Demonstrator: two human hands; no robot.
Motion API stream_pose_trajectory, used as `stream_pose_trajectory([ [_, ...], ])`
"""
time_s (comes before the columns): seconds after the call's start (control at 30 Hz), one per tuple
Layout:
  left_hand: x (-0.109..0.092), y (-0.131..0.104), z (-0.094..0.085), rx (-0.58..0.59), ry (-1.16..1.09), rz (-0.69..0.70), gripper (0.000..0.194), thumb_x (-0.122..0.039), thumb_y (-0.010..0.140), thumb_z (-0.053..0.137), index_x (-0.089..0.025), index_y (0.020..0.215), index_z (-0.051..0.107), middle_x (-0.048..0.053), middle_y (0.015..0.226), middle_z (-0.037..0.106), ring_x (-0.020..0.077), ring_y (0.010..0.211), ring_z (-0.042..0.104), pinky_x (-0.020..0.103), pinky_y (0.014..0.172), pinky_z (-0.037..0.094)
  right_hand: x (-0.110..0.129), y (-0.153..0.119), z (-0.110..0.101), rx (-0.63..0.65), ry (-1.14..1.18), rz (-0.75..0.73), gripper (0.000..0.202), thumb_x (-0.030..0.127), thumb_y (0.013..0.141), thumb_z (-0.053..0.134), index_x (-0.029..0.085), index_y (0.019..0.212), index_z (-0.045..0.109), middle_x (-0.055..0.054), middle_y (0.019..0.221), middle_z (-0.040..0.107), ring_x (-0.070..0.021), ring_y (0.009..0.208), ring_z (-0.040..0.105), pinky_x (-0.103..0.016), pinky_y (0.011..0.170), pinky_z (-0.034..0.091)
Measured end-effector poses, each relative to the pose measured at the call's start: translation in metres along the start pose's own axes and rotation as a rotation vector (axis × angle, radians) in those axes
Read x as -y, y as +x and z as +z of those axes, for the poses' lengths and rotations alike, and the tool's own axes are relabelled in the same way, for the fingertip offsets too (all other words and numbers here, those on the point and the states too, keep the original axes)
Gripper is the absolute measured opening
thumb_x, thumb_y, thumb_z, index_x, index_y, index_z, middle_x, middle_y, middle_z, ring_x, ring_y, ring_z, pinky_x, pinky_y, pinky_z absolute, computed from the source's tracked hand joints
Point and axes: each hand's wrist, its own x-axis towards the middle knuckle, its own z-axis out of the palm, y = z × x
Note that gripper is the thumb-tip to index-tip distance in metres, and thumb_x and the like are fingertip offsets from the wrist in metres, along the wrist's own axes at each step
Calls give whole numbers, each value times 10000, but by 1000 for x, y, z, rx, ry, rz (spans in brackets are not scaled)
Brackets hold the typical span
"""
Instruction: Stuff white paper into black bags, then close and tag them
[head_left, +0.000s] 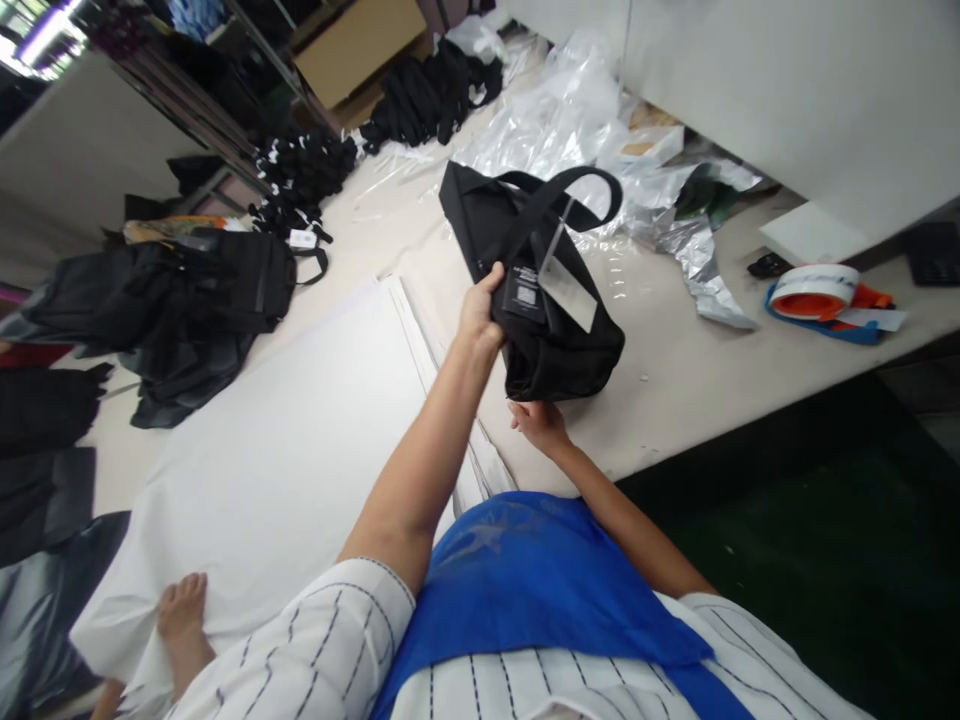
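A small black bag with a looped carrying strap is held up over the table, tilted. My left hand is closed on its left side, thumb on top beside a dark printed label. A pale hang tag dangles on the bag from a clear loop. Just under the bag's lower end is my right hand, its fingers curled together. The bag partly hides that hand, and what it holds, if anything, cannot be made out.
White sheets lie stacked at left, with another person's hand on them. Black bags are piled beyond. Clear plastic wrapping covers the back; a tape roll sits at right, near the table edge.
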Motion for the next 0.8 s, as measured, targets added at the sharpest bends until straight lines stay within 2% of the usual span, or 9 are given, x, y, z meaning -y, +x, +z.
stream_pose_trajectory([
  [0.07, -20, 2, -35, 40, 22, -67, 313, -381, 839, 684, -120, 1011, 689, 113, 861, 738, 262, 900, 706, 393, 824, 594, -17, -4, -23, -86, 5, -22, 272, 313, 957, 509, 210, 796, 703, 15, 677, 699, -167, 683, 649, -232, 665, 423],
  [0.2, -35, 6, -119, -22, 56, -133, 221, -306, 867, 619, -164, 1019, 691, 86, 774, 731, 262, 809, 705, 393, 723, 607, -41, 4, -72, -535, -91, 33, 289, 322, 967, 458, 171, 1087, 674, -96, 965, 713, -237, 894, 637, -312, 807, 442],
  [0.27, -23, 3, -159, -119, 68, -169, 174, -254, 879, 571, -168, 981, 682, 65, 709, 707, 232, 717, 691, 351, 643, 600, -45, 21, -91, -652, -180, -19, 329, 346, 949, 491, 158, 1178, 634, -132, 1115, 664, -259, 1034, 587, -339, 891, 429],
  [0.4, 31, -17, -216, -213, 56, -295, 121, -220, 888, 523, -167, 860, 628, 28, 662, 631, 164, 553, 621, 267, 509, 542, -45, 71, -110, -589, -392, -24, 547, 412, 884, 626, 126, 1340, 523, -179, 1286, 565, -293, 1157, 514, -355, 904, 422],
  [0.47, 63, -32, -231, -233, 53, -354, 142, -314, 883, 571, -182, 849, 611, 32, 680, 611, 174, 541, 613, 294, 508, 542, -46, 95, -115, -481, -480, 74, 542, 396, 888, 638, 104, 1332, 536, -200, 1251, 591, -297, 1127, 546, -347, 865, 427],
  [0.53, 92, -45, -237, -239, 18, -373, 181, -376, 851, 637, -206, 908, 617, 36, 739, 626, 176, 590, 637, 291, 550, 549, -48, 113, -119, -356, -519, 176, 400, 361, 933, 581, 80, 1213, 631, -217, 1117, 656, -290, 1038, 610, -339, 815, 434],
  [0.63, 119, -55, -235, -205, -50, -281, 300, -351, 782, 728, -264, 1048, 620, 22, 844, 669, 159, 685, 670, 253, 602, 541, -59, 119, -125, -280, -519, 234, 353, 323, 982, 480, 68, 989, 723, -232, 961, 696, -289, 930, 664, -333, 751, 440],
  [0.73, 121, -47, -231, -217, -71, -103, 415, -221, 718, 764, -281, 1104, 622, 7, 928, 707, 139, 776, 689, 212, 670, 538, -81, 92, -117, -310, -506, 264, 404, 325, 982, 434, 66, 895, 732, -240, 904, 703, -310, 856, 682, -346, 683, 447],
  [0.8, 109, -33, -231, -258, -22, 14, 396, -155, 700, 745, -231, 1075, 642, 27, 927, 721, 149, 820, 692, 215, 738, 543, -98, 54, -96, -385, -396, 327, 430, 362, 961, 423, 104, 788, 721, -218, 803, 705, -328, 767, 682, -364, 620, 452],
])
